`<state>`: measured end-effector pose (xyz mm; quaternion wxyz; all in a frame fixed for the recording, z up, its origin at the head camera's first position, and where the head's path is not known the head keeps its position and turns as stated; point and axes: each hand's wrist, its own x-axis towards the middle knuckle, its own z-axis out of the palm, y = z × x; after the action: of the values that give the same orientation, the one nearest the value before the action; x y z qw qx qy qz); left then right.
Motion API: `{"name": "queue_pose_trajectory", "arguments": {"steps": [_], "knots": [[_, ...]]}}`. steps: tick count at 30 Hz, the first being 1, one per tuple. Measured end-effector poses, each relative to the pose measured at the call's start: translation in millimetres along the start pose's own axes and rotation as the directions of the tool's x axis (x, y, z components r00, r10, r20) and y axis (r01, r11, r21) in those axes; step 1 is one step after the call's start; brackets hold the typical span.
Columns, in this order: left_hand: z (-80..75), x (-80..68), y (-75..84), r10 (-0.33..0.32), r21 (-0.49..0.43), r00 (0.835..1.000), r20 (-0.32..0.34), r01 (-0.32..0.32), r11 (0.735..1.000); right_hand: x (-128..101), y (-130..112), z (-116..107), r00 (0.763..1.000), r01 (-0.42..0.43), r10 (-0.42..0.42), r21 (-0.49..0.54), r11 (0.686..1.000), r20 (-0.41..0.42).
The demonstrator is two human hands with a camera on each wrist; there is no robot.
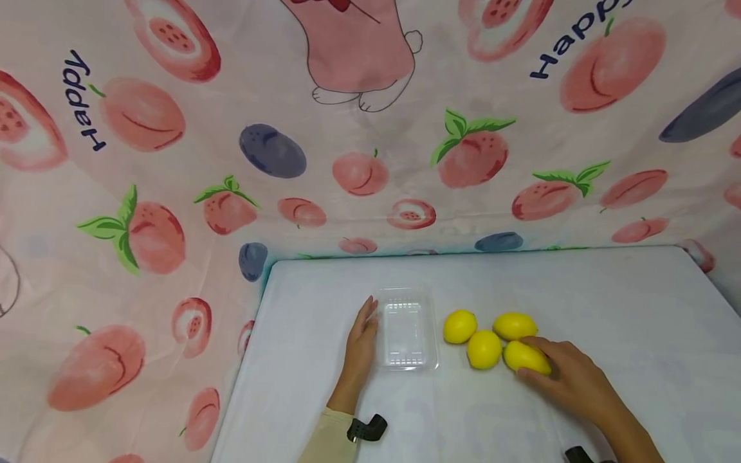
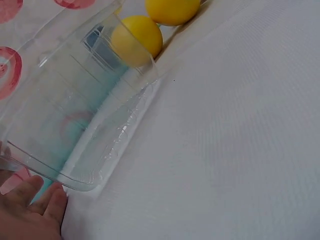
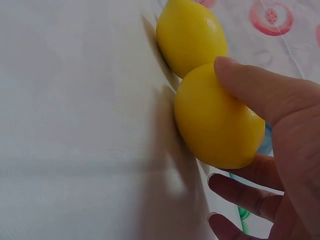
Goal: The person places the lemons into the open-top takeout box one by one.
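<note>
Clear tray (image 1: 406, 329) touched on its left by flat left hand (image 1: 361, 344), fingers together, nearest lemon (image 1: 525, 357) right of tray clasped by right hand (image 1: 570, 376), three lemons (image 1: 483, 348) between.

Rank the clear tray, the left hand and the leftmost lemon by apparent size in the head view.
1. Clear tray
2. Left hand, narrower than the tray
3. Leftmost lemon, clearly smallest

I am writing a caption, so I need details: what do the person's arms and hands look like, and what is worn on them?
Both hands are bare, without gloves or rings. The left hand comes out of a pale beige long sleeve, with a small black device at the cuff. The right hand has a bare forearm; a black object shows near the frame's bottom edge.
</note>
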<state>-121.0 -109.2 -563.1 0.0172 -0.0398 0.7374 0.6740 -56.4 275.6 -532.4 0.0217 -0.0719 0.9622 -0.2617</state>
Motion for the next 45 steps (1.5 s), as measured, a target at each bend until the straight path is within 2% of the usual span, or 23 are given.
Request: {"name": "queue_pose_trajectory", "arguments": {"steps": [7, 12, 21, 29, 32, 39, 45], "knots": [[-3.1, 1.9, -5.0, 0.000, -0.037, 1.000, 0.015, 0.000, 0.999, 0, -2, -7, 0.999, -0.029, 0.029, -0.020, 0.999, 0.013], [-3.1, 2.1, -4.6, -0.014, -0.024, 0.999, 0.034, 0.015, 1.000, 0, -5, -14, 1.000, -0.021, 0.020, -0.022, 1.000, -0.009], [-4.6, 1.2, -5.7, -0.011, -0.026, 0.999, 0.043, 0.012, 1.000, 16, -22, -17, 0.996, 0.066, -0.065, 0.019, 0.998, -0.068], [-2.4, 1.0, -4.6, -0.015, -0.021, 0.998, 0.055, 0.016, 1.000, 37, -41, -16, 0.967, 0.199, -0.193, 0.020, 0.980, -0.164], [-1.7, 0.5, -3.9, -0.015, -0.017, 0.999, 0.048, 0.016, 1.000, 44, -49, -15, 0.964, 0.218, -0.209, 0.038, 0.975, -0.164], [-1.8, -0.2, -2.7, -0.014, 0.001, 0.999, 0.044, 0.014, 1.000, 59, -66, -14, 0.975, 0.202, -0.192, 0.082, 0.976, -0.108], [-0.8, 0.5, -1.8, -0.011, 0.006, 0.999, 0.049, 0.011, 1.000, 75, -81, -10, 0.970, 0.233, -0.225, 0.096, 0.968, -0.088]]}}
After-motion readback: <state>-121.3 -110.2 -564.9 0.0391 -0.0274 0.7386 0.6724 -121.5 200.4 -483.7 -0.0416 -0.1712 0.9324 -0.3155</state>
